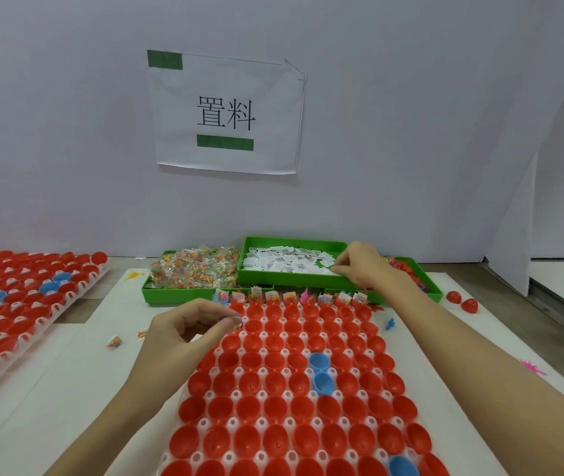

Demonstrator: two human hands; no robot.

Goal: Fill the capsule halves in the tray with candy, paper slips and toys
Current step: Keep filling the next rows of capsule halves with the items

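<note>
Left grip (191,329): thumb and fingertips pinch small candy packet (235,321) over tray's far-left corner, fingers curled, wrist low. Right grip (363,266): arm stretched forward, fingers bent down into green bin (290,280), pinching among white paper slips (287,262); exact hold unclear. White plastic tray (235,395) at desk's near middle holds glossy red capsule halves (275,379), few blue. Far row already stuffed. Crinkly candy bags (194,269) fill bin at far edge.
</note>
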